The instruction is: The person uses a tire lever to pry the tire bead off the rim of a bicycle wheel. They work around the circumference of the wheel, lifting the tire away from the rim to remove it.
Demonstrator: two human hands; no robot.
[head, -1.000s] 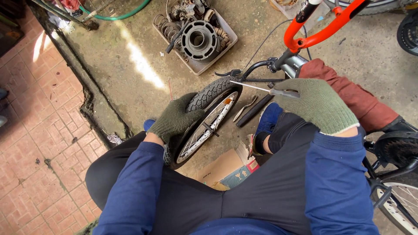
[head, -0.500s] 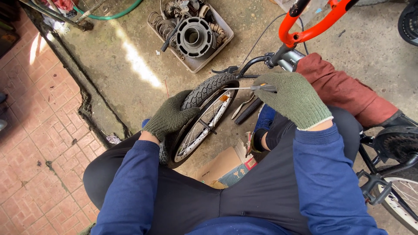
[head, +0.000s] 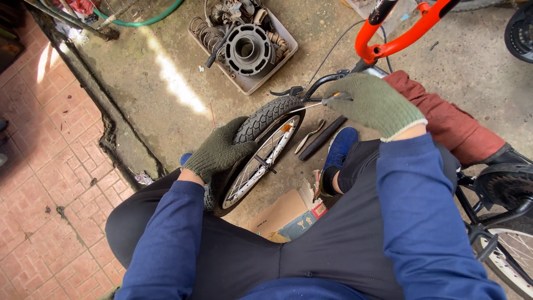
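Bicycle wheel [head: 261,153] with a knobby black tyre and silver spokes stands tilted between the person's knees, its lower edge on the concrete floor [head: 166,94] and its upper edge leaning away toward the handlebar. The left hand [head: 219,151], in a dark green knit glove, is clamped over the tyre on its near left side, fingers wrapped across the tread. The right hand [head: 373,103], in a lighter green glove, is closed on a thin metal tool [head: 311,105] whose slender tip reaches the top of the tyre, right at the rim's edge; how the fingers sit under the glove cannot be told more closely.

Just beside the wheel on the floor lie a curved metal lever [head: 308,136] and a long black bar [head: 322,138], side by side, next to a blue shoe [head: 340,147]. Flattened cardboard [head: 283,214] lies under the wheel's lower end.

Beyond the right hand, a black handlebar with a brake lever [head: 294,90] joins an orange bicycle frame [head: 411,28]. A dark red sleeve or trouser leg [head: 455,122] of another person lies to the right of it. Farther off on the concrete, a shallow tray [head: 247,83] holds a ribbed black cylinder, springs and other metal parts, and a green hose [head: 139,21] curls near the top. Red paving bricks [head: 50,166] run along the left, and a second spoked wheel [head: 513,250] shows at lower right.
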